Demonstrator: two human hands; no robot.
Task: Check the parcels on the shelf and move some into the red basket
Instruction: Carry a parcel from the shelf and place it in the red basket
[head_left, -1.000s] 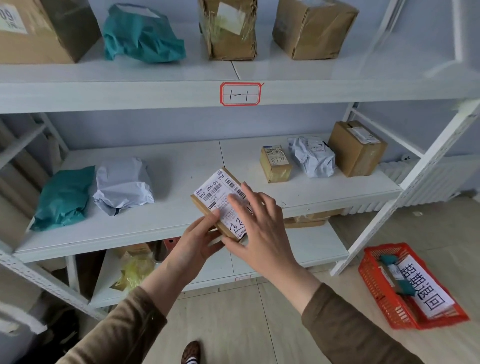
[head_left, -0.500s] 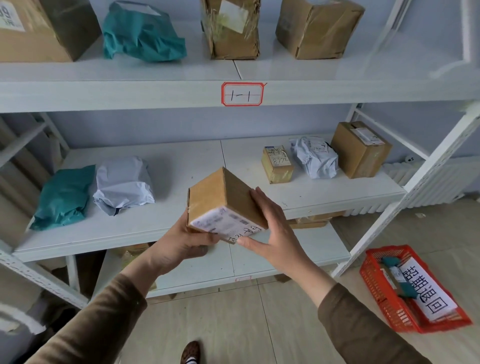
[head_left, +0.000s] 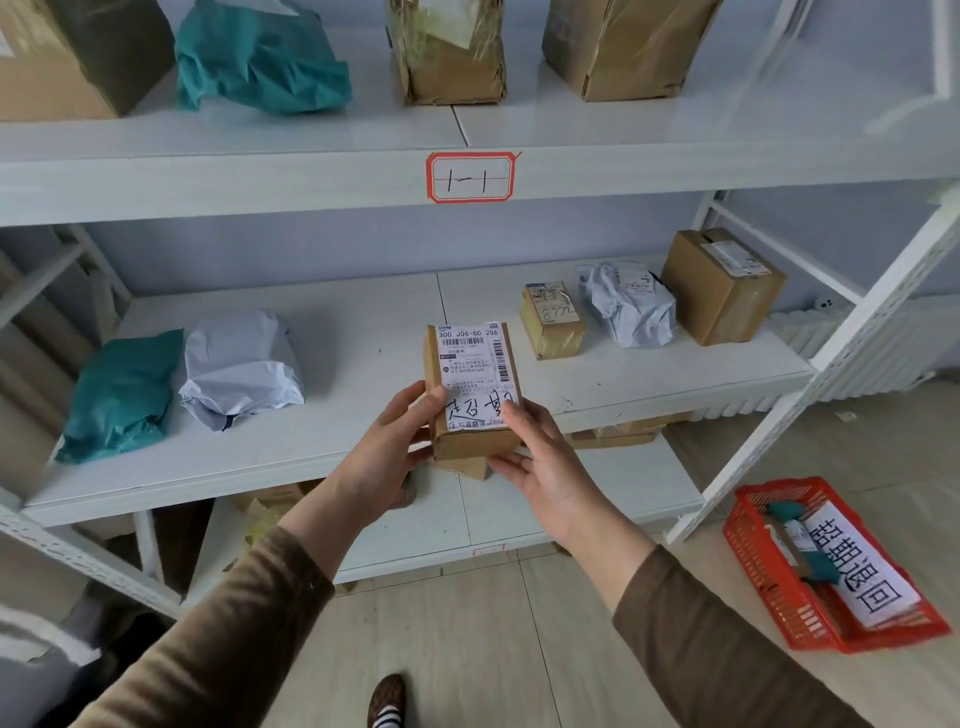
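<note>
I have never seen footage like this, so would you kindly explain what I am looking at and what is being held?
There is no machine here: a person wears a camera on the head, looking down at their own hands. The left hand and right hand together hold a small cardboard box, its shipping label facing up. Behind it is a white shelf carrying a teal mailer bag, a grey mailer bag, a small taped box and other parcels. On the floor to the right sits the red basket, already containing parcels and a paper sign.
</note>
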